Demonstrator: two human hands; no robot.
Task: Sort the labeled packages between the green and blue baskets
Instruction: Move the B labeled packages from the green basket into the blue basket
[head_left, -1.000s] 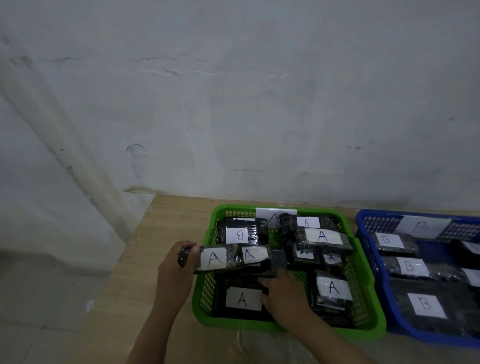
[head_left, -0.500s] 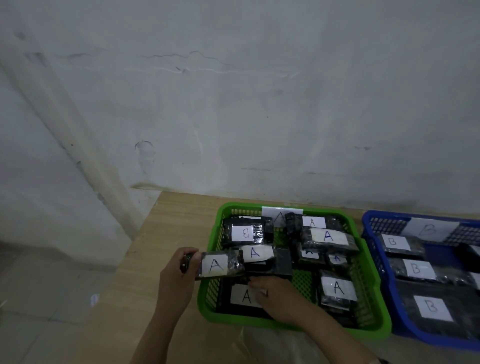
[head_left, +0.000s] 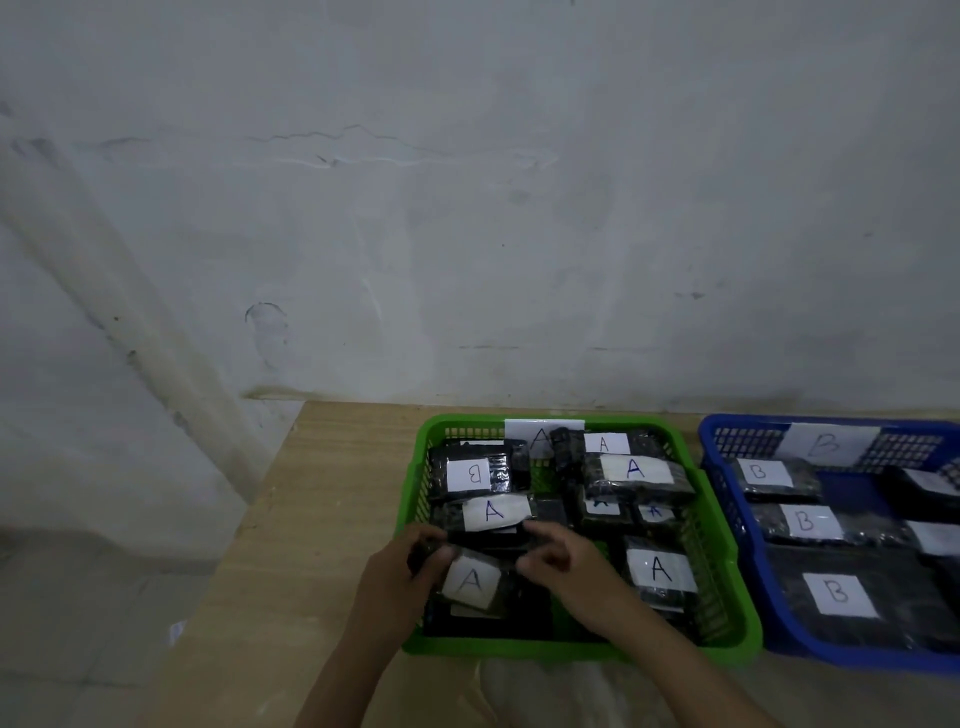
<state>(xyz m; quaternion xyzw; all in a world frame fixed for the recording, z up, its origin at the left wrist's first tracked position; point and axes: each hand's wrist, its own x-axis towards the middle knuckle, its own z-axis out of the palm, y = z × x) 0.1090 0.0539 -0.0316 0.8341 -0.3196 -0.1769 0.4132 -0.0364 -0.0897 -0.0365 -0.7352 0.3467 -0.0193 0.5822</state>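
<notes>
A green basket (head_left: 722, 582) tagged A sits in front of me, filled with several black wrapped packages with white labels. Most read A; one package marked B (head_left: 474, 474) lies at its far left. To the right stands a blue basket (head_left: 727, 499) tagged B, holding several B packages (head_left: 802, 521). My left hand (head_left: 397, 582) and my right hand (head_left: 566, 564) both grip a black package labelled A (head_left: 471, 583) low over the basket's near left corner, one hand at each end. The package's ends are hidden by my fingers.
The baskets rest on a wooden table (head_left: 322, 493) against a white cracked wall (head_left: 467, 208). The table's left edge drops to a tiled floor (head_left: 78, 623). A crumpled clear plastic bag (head_left: 545, 691) lies on the table just in front of the green basket.
My left hand has carried the A package from the basket's left rim down and inward. My right hand has come off the package below and taken hold of its other end.
</notes>
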